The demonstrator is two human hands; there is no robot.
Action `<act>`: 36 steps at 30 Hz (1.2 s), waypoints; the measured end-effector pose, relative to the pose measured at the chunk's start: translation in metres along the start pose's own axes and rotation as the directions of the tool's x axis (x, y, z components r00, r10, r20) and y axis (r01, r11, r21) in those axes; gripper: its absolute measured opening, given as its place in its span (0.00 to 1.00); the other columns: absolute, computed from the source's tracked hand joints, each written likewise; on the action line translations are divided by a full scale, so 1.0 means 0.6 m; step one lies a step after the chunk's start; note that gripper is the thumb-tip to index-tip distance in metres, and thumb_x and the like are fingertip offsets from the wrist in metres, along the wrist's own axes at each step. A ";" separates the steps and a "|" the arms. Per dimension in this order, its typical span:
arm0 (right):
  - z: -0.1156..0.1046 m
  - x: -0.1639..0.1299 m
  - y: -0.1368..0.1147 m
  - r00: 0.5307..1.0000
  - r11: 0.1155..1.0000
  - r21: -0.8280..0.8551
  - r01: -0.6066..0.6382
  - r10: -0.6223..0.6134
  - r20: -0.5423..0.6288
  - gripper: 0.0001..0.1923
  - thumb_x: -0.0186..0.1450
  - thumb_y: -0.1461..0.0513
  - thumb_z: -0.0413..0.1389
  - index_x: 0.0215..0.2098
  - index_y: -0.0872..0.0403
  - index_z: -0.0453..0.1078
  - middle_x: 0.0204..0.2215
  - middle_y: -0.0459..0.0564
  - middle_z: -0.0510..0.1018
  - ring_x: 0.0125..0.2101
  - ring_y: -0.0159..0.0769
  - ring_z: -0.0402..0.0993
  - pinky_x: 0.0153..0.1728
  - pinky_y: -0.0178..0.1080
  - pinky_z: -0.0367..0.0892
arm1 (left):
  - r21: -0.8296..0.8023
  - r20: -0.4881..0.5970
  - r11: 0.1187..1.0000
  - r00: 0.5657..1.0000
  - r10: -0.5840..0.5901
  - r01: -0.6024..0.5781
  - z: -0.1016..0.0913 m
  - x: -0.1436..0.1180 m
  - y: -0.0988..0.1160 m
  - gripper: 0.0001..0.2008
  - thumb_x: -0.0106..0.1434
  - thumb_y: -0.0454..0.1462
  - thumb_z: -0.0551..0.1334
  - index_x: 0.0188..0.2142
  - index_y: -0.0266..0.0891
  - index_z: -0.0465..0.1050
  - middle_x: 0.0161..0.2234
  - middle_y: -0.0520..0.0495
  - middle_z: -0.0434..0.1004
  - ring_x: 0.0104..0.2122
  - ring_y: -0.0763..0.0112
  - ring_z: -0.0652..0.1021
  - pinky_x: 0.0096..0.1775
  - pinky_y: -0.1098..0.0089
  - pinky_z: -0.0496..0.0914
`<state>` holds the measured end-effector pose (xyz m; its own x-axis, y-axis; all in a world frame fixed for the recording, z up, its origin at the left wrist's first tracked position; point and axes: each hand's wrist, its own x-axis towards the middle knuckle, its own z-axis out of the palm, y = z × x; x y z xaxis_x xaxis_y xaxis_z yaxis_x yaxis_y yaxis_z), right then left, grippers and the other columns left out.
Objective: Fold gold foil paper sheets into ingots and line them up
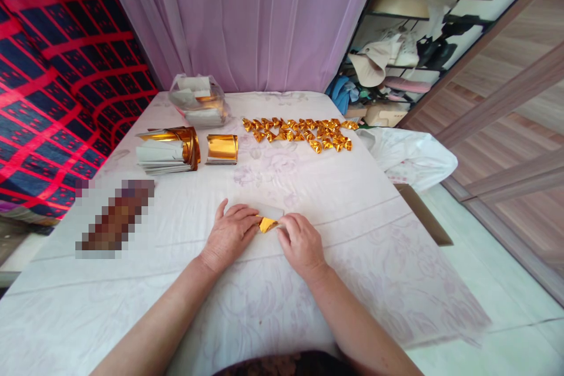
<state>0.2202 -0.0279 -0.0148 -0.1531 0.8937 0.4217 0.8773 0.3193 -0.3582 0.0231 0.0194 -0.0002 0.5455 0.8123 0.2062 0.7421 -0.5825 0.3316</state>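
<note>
A sheet of gold foil paper (pixel 268 224), partly folded with its whitish back showing, lies on the table between my hands. My left hand (pixel 232 229) rests on its left side, fingers pressed together over the edge. At the right end, my right hand (pixel 302 241) pinches the paper between thumb and fingers. Farther back sits a small stack of gold foil sheets (pixel 222 149), and left of it a larger fanned stack (pixel 170 150) with grey-white backs. Rows of folded gold foil pieces (pixel 302 132) spread across the back right of the table.
A clear plastic bag (pixel 198 100) of more paper stands at the table's back left. A blurred-out patch (pixel 117 217) covers something at the left. Beyond the right edge are a white plastic bag (pixel 409 155) and a shelf with hats and shoes (pixel 396 59). The tablecloth (pixel 374 294) is patterned.
</note>
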 end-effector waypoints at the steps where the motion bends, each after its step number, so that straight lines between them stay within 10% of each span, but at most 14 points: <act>1: -0.001 0.001 0.000 1.000 1.000 0.010 0.017 -0.017 0.022 0.09 0.65 0.67 0.52 0.39 0.53 0.73 0.37 0.51 0.76 0.38 0.37 0.71 0.42 0.39 0.67 | 0.001 -0.005 1.000 1.000 0.003 -0.003 0.000 0.001 0.000 0.10 0.66 0.37 0.59 0.44 0.48 0.77 0.46 0.49 0.80 0.50 0.60 0.74 0.61 0.44 0.48; 14: -0.010 0.022 -0.001 0.978 0.996 0.035 0.083 -0.088 0.191 0.13 0.64 0.66 0.55 0.45 0.50 0.75 0.40 0.50 0.76 0.41 0.38 0.69 0.43 0.41 0.69 | -0.012 -0.016 0.998 0.998 0.066 -0.066 -0.001 0.010 -0.014 0.09 0.66 0.40 0.60 0.42 0.50 0.78 0.42 0.50 0.80 0.45 0.63 0.75 0.60 0.47 0.49; 36: 0.001 0.019 0.013 0.989 0.997 0.068 0.020 -0.030 0.145 0.09 0.68 0.64 0.51 0.41 0.51 0.73 0.38 0.51 0.74 0.40 0.38 0.69 0.43 0.40 0.67 | -0.053 -0.001 0.997 0.998 0.059 -0.059 0.006 0.018 -0.003 0.10 0.66 0.43 0.58 0.40 0.46 0.77 0.37 0.49 0.78 0.42 0.64 0.74 0.57 0.51 0.55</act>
<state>0.2251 -0.0148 -0.0135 -0.2434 0.9199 0.3073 0.8411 0.3580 -0.4054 0.0290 0.0295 -0.0018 0.5881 0.7765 0.2264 0.6866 -0.6272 0.3676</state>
